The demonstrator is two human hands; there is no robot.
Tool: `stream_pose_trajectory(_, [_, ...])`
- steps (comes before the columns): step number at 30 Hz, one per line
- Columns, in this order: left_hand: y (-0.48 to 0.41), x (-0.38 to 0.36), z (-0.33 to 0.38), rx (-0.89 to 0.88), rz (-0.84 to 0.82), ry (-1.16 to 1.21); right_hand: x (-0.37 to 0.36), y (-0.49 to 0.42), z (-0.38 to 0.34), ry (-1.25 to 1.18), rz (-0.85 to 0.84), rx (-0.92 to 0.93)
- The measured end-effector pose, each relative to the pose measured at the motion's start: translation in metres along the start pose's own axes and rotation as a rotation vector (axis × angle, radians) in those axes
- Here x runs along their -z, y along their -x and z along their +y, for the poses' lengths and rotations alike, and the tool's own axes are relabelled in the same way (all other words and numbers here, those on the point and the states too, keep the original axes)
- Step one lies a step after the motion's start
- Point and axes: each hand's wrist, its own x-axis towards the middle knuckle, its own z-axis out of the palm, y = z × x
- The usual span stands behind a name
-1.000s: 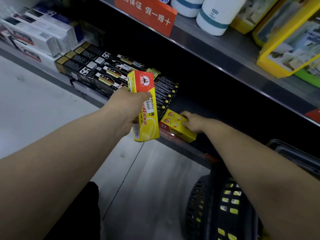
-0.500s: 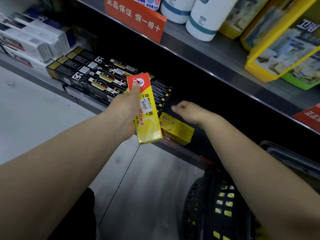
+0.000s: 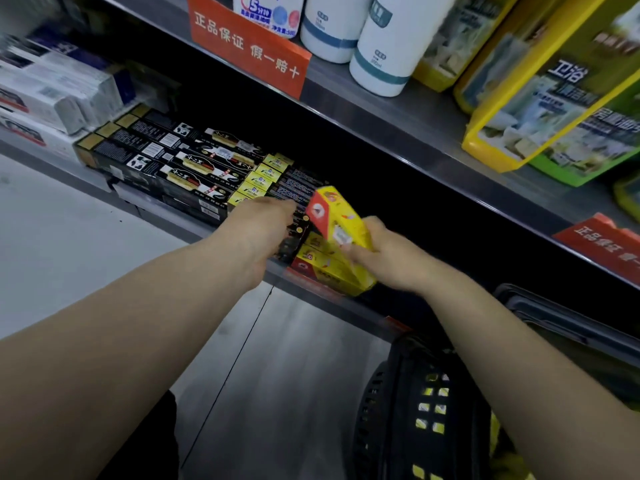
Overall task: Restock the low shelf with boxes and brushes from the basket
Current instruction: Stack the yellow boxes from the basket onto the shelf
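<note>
My right hand [image 3: 384,254] grips a yellow box with a red end [image 3: 337,220] and holds it tilted just above the yellow boxes [image 3: 323,270] lying on the low shelf [image 3: 194,230]. To its left, my left hand [image 3: 265,225] holds nothing and hovers at the ends of the black boxes [image 3: 194,174] on that shelf; its fingertips are partly hidden. The black basket [image 3: 412,393] stands on the floor at the lower right under my right forearm, and yellow packs show through its mesh.
White boxes [image 3: 52,95] fill the shelf's left end. The upper shelf [image 3: 398,109] overhangs closely, carrying white bottles [image 3: 384,46], yellow-green packs [image 3: 554,91] and orange price tags [image 3: 249,46]. A dark crate [image 3: 561,323] sits at the right, and grey floor [image 3: 69,244] lies to the left.
The yellow box passed from my left hand to my right hand and moved right, over the stacked yellow boxes. My left hand let go and stays by the black boxes.
</note>
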Motion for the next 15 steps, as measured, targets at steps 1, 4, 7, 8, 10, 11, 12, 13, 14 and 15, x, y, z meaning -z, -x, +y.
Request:
stream_pose_trajectory(1, [0.000, 0.001, 0.001, -0.018, -0.012, -0.013, 0.001, -0.012, 0.009, 0.101, 0.023, -0.063])
stream_pose_trajectory(4, [0.001, 0.003, 0.001, -0.118, -0.097, -0.118, 0.000, -0.052, 0.033, 0.329, 0.046, -0.244])
stream_pose_trajectory(7, [0.001, 0.004, 0.002, -0.187, -0.111, -0.202, -0.012, -0.085, 0.048, 0.431, 0.006, -0.283])
stream_pose_trajectory(8, [0.001, 0.005, 0.003, -0.186, -0.109, -0.199, -0.017, -0.093, 0.053, 0.444, 0.003, -0.285])
stream_pose_trajectory(10, [-0.001, 0.007, 0.005, -0.185, -0.109, -0.189, -0.030, -0.105, 0.061, 0.439, -0.004, -0.293])
stream_pose_trajectory(11, [-0.002, 0.007, 0.005, -0.191, -0.109, -0.194, -0.035, -0.110, 0.065, 0.418, -0.026, -0.282])
stream_pose_trajectory(12, [-0.003, 0.008, 0.006, -0.198, -0.107, -0.201, -0.040, -0.115, 0.068, 0.391, -0.061, -0.263])
stream_pose_trajectory(13, [-0.003, 0.009, 0.006, -0.204, -0.107, -0.207, -0.044, -0.117, 0.071, 0.366, -0.098, -0.242])
stream_pose_trajectory(14, [-0.004, 0.010, 0.007, -0.205, -0.108, -0.212, -0.046, -0.119, 0.073, 0.352, -0.124, -0.223])
stream_pose_trajectory(15, [-0.004, 0.010, 0.007, -0.203, -0.111, -0.215, -0.046, -0.120, 0.075, 0.346, -0.136, -0.208])
